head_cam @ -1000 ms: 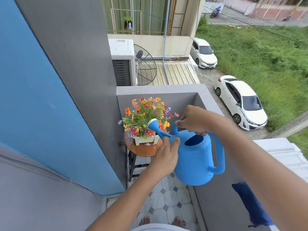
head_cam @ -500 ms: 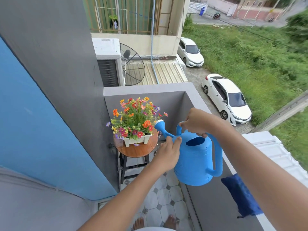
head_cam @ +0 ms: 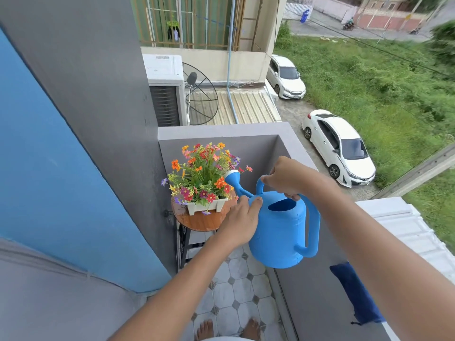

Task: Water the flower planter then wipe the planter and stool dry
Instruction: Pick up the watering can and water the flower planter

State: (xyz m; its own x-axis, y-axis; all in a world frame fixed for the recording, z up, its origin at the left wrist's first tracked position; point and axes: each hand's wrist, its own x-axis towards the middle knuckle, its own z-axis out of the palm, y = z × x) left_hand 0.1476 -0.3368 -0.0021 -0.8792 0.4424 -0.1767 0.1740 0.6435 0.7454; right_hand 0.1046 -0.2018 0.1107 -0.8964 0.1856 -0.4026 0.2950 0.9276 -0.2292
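Two-handed hold on the blue watering can [head_cam: 278, 230]: the right hand [head_cam: 286, 177] has its fingers curled shut around the top handle, taking the weight from above, while the left hand [head_cam: 242, 217] presses flat against the can's front wall at the base of the spout, thumb across the top — likely a steadying grip to aim the tilt. Just beyond the left fingertips, the spout's white rose [head_cam: 232, 174] sits at the right edge of the flowers [head_cam: 203, 173], level with the blooms, so water would land in the planter rather than on the floor. The white planter [head_cam: 206, 207] stands on the round wooden stool [head_cam: 199, 221] just ahead of the left fingers; the stool top looks glossy on its left, possibly wet. A dark blue cloth [head_cam: 354, 294] hangs over the balcony wall [head_cam: 315, 303] below the right forearm — probably kept close for wiping. Hard to make out: no water stream visible, the can's water level, the left palm side, the planter soil under the foliage.
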